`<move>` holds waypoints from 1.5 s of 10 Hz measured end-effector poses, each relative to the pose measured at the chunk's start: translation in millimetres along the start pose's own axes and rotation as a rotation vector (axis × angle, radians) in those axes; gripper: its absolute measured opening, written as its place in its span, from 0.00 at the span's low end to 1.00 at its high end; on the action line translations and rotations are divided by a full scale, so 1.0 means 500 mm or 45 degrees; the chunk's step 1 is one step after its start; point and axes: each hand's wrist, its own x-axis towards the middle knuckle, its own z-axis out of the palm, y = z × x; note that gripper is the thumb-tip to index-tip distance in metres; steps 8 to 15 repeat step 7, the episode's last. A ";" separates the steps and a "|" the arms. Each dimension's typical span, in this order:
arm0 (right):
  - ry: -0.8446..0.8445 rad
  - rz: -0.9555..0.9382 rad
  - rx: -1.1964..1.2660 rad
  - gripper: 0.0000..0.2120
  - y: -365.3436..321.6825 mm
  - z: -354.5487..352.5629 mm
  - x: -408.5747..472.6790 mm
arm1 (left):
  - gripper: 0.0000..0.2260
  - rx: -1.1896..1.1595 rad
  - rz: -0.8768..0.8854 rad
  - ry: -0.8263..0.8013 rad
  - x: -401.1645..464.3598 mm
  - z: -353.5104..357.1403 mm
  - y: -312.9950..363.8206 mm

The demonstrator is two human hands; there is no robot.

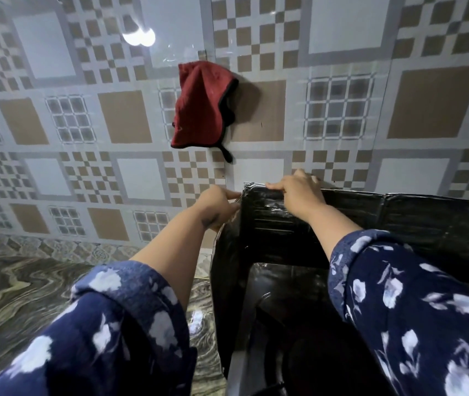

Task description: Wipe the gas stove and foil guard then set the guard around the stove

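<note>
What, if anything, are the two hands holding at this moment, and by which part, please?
Both hold the foil guard at its top back-left corner: the left hand on the side panel's upper edge, the right hand over the back panel's top edge.

Both arms reach forward and up, forearms bare, the patterned blue sleeves pushed back to about the elbow. The left hand point(218, 202) is turned thumb-side up, its fingers pointing right and pinched together at the tips. The right hand point(299, 192) lies palm down, wrist bent, fingers curled over and gripping, thumb stretched out to the left. The two hands sit near each other, not touching.
</note>
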 end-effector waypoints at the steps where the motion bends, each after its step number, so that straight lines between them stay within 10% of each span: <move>1: 0.026 -0.131 -0.104 0.31 -0.002 0.008 -0.015 | 0.18 -0.076 -0.058 0.002 -0.010 0.005 0.015; 3: -0.027 -0.175 -0.166 0.31 -0.016 -0.007 -0.015 | 0.17 -0.369 -0.117 -0.009 -0.026 0.020 0.034; 15: -0.083 -0.149 -0.229 0.28 -0.024 -0.019 -0.040 | 0.21 -0.009 -0.090 -0.041 -0.045 -0.010 0.036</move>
